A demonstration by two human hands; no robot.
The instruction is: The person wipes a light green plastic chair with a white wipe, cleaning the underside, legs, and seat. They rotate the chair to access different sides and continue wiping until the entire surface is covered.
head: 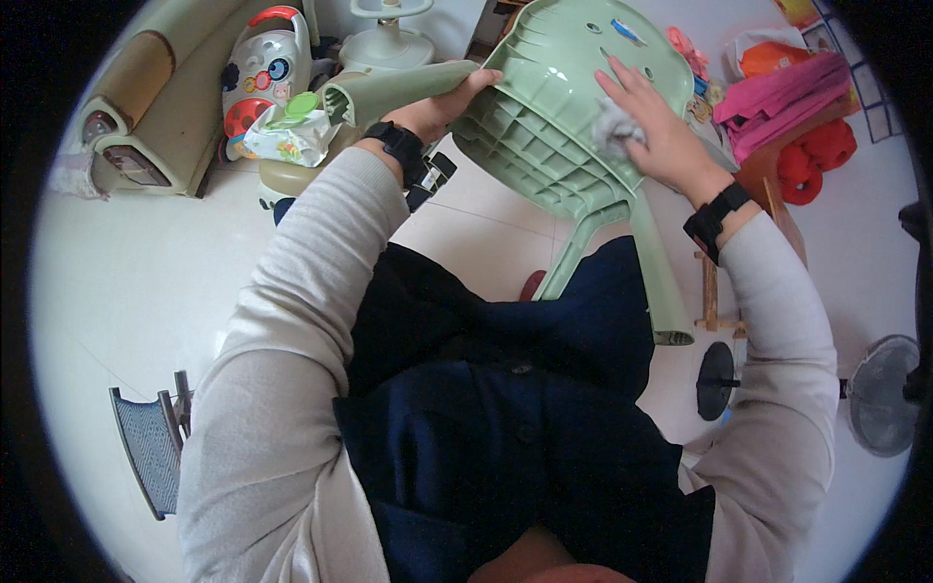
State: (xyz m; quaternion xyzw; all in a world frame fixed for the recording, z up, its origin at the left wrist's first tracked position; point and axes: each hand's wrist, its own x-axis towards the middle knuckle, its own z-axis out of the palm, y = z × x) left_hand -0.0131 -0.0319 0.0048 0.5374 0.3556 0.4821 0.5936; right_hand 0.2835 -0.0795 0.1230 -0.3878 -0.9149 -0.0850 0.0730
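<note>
A pale green plastic child's chair (pixel 536 157) is tilted over in front of me, the ribbed underside of its seat facing me and its legs pointing outward. My left hand (pixel 450 106) is wrapped around the base of one leg, close to the seat edge. Against the smooth panel by the backrest, my right hand (pixel 649 135) presses a crumpled whitish cloth (pixel 618 130), its fingers spread. Part of the cloth is hidden under the palm. One lower leg (pixel 660 270) hangs down past my dark-clothed thigh.
A beige sofa (pixel 157 109), a toy walker (pixel 266 80) and a wipes pack (pixel 291 131) stand at the left. On the right, a pink cloth (pixel 783 102) lies on a wooden surface above red yarn (pixel 813 160). A folding stool (pixel 149 452) is at lower left, a fan-like round object (pixel 882 397) at far right.
</note>
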